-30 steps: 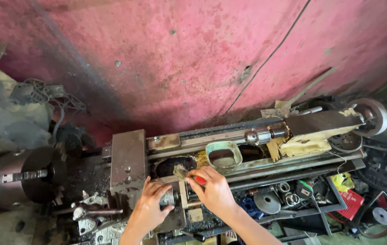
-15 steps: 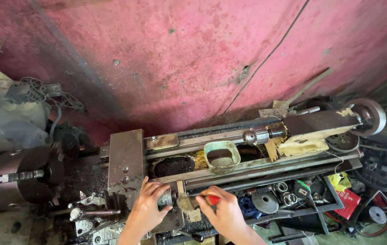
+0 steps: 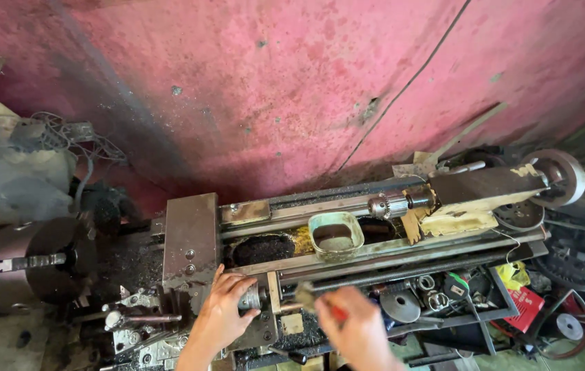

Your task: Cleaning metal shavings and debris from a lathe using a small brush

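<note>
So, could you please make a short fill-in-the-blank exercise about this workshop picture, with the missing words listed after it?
1. The wall behind the lathe is painted ____.
2. The left hand rests on a round metal ____ at the front of the machine.
3. The blurred right hand holds a tool with a ____ handle.
4. A green oval cup sits on the lathe, to the ____ of the big chuck.

Missing words: pink; knob; red; right

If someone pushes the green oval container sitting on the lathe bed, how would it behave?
The green oval container probably slides rather than rolls: its shape is oval and low. It looks light, thin-walled. It rests on narrow rails of the lathe bed, so a push might tip it into the gap.
</note>
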